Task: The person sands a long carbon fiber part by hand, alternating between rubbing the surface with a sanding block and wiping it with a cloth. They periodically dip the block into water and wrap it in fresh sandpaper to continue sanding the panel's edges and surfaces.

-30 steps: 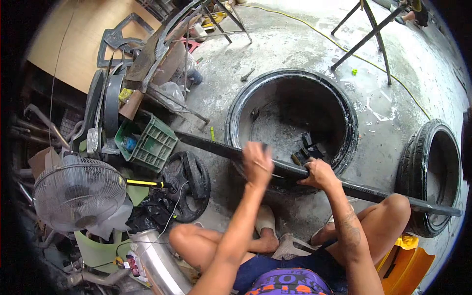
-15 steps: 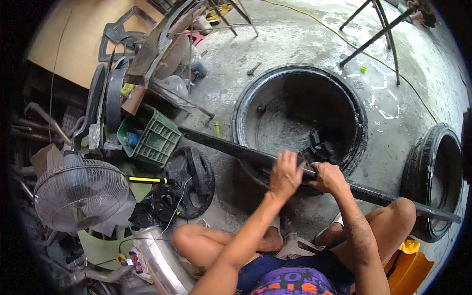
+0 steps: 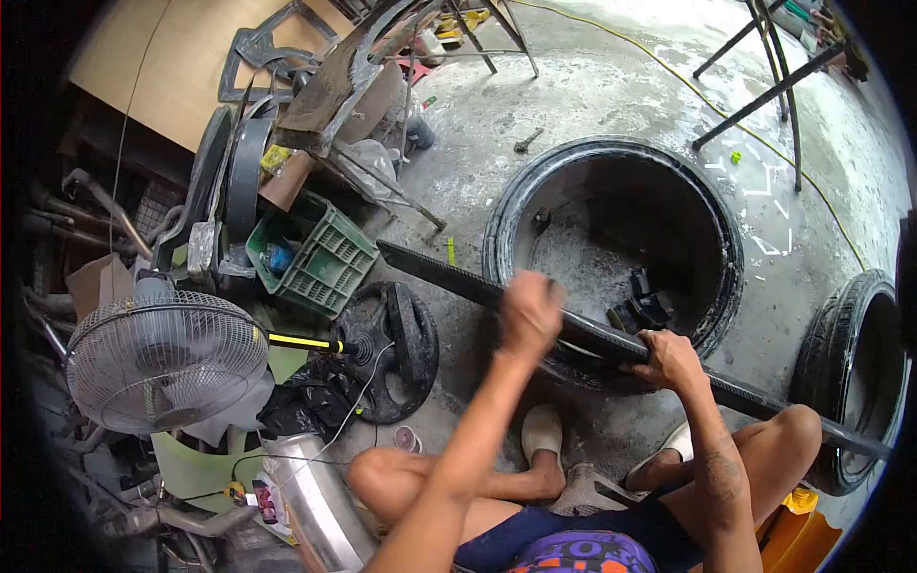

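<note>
We watched a person work over a long dark bar [image 3: 602, 334], which slanted from left of centre down to the lower right of the frame, across the near rim of a large tyre [image 3: 611, 148] on the floor. The right hand [image 3: 676, 361], just right of centre, had its grip clenched around the bar. The left hand [image 3: 532, 310], blurred at centre, had its fingers curled over a small dark piece [image 3: 552, 289] that we could not identify, and we could not tell whether the grip touched the bar.

Half a second earlier, we had seen the left hand spread, close beside the right; now it was curled and well apart, farther up the bar toward the left. The right hand kept its clasp. Our whole view had slid, so that the green crate [image 3: 325, 267], near the bar's upper end, and the tyre sat farther right in the frame. A pale shoe [image 3: 543, 430] at lower centre, mostly covered by the left arm before, had come into sight. Black pieces [image 3: 642, 304] lay inside the tyre, and a second tyre [image 3: 817, 363] stood at the right edge.
</note>
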Demonstrator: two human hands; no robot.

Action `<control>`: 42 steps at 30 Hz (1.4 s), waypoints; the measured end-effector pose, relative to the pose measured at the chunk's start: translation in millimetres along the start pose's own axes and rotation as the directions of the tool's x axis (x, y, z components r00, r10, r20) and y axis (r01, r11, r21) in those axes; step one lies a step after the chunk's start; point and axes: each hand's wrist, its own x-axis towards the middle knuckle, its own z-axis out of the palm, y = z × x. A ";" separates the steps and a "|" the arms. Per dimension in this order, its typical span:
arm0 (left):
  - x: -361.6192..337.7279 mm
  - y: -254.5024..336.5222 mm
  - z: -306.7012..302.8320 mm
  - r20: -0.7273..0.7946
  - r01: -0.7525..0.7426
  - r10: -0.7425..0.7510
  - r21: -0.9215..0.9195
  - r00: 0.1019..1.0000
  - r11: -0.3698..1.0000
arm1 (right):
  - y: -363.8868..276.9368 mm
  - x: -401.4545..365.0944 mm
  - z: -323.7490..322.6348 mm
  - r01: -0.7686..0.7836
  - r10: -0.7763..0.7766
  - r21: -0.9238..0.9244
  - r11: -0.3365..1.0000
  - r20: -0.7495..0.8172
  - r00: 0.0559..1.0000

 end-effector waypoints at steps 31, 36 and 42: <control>14.5 3.8 2.1 0.245 0.016 -0.103 0.334 0.964 0.942 | 5.4 0.8 18.4 0.001 -0.007 -0.053 0.999 -0.113 0.994; -19.8 111.2 32.5 0.329 -0.127 0.117 0.010 0.937 0.992 | 13.7 5.2 29.6 0.014 -0.021 -0.050 0.999 -0.139 0.990; 1.1 39.4 13.1 0.318 -0.083 -0.031 0.340 0.948 0.937 | 12.2 7.1 28.5 0.020 -0.024 -0.021 1.000 -0.190 0.981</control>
